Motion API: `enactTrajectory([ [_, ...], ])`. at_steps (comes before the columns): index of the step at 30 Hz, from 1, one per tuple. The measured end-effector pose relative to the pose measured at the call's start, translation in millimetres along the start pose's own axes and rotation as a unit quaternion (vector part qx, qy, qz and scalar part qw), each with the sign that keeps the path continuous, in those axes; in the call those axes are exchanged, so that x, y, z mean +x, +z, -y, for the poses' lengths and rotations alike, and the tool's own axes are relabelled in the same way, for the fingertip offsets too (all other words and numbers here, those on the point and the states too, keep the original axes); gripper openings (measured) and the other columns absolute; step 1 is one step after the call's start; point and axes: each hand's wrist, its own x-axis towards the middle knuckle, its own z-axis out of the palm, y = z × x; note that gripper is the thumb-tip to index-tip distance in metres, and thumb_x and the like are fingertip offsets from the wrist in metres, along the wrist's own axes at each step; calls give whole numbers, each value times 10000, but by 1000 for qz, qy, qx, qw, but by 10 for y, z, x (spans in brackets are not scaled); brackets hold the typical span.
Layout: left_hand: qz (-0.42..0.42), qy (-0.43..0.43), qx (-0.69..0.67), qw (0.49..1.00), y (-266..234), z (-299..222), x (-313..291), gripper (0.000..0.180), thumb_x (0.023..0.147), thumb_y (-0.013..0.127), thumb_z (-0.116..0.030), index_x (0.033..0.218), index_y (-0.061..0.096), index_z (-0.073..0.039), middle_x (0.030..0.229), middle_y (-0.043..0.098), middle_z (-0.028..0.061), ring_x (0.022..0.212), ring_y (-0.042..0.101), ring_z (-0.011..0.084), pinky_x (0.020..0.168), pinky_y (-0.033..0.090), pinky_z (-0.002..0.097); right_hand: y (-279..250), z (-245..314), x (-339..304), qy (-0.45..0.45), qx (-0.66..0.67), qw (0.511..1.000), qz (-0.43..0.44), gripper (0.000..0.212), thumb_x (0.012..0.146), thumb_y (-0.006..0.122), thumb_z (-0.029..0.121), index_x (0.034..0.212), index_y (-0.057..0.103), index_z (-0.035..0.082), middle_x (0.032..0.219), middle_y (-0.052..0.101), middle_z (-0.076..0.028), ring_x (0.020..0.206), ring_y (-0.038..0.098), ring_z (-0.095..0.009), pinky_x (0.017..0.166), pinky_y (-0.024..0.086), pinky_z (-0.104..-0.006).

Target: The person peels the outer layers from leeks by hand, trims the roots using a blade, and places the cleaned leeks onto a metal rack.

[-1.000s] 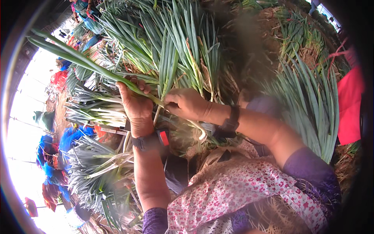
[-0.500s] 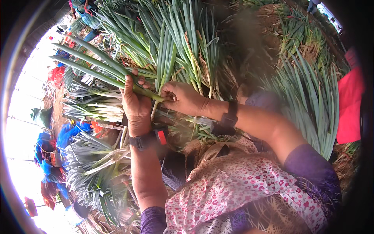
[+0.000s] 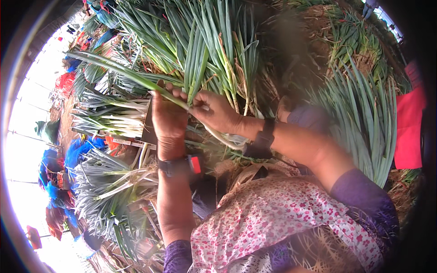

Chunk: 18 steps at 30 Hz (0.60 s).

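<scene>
A long green onion (image 3: 132, 77) slants across in front of me, green leaves to the upper left and pale stem (image 3: 221, 138) to the lower right. My left hand (image 3: 170, 113) is closed around its leafy part, fingers curled over the stalk. Close beside it, my right hand (image 3: 217, 113) pinches the same onion where green turns to pale. The stem hangs below the right hand toward my wrist strap (image 3: 260, 142). Just beyond both hands stands a thick pile of green onions (image 3: 218, 50), leaves pointing away from me.
At the left, pale-stemmed onions lie stacked in a crate (image 3: 148, 123). Below them is another onion heap (image 3: 102, 186), beside blue netting (image 3: 77, 154). More long-leaved onions (image 3: 359, 118) lie at the right, by a red sheet (image 3: 409, 129). My floral apron (image 3: 273, 214) covers my lap.
My left hand has shifted slightly right, closer to the right hand. Fewer leaves now spread from the held onion, and its pale stem now shows below my right hand.
</scene>
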Motion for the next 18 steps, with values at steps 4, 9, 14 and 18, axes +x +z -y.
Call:
enactTrajectory([
  [4, -54, 49, -23, 997, -224, -107, 21, 112, 953, 417, -228, 992, 452, -129, 844, 513, 24, 672, 472, 131, 583, 436, 271, -20, 137, 9, 188, 216, 958, -20, 104, 847, 562, 135, 878, 532, 41, 810, 562, -13, 736, 518, -86, 681, 437, -241],
  [9, -52, 16, -111, 992, -359, -230, 108, 133, 946, 442, -255, 924, 469, -127, 826, 529, 29, 649, 461, 122, 559, 416, 251, -10, 80, 15, 259, 558, 787, -42, 66, 852, 520, 107, 900, 520, 60, 745, 515, 14, 650, 510, -107, 673, 438, -257],
  [14, -28, 34, -140, 989, -450, -631, 62, 301, 968, 374, -296, 881, 453, -19, 755, 461, 47, 591, 385, 131, 510, 362, 264, -332, 259, -264, 295, 269, 898, 182, 201, 871, 506, 116, 1052, 503, 30, 791, 548, -3, 633, 485, -65, 592, 408, -192],
  [18, -50, 67, -96, 992, -468, -758, -32, 271, 968, 376, -289, 923, 453, -33, 763, 467, 43, 585, 381, 121, 482, 349, 239, -568, 318, -544, 206, -164, 870, 416, 365, 867, 562, 286, 1156, 569, 63, 910, 639, -94, 779, 596, -173, 735, 472, -304],
])
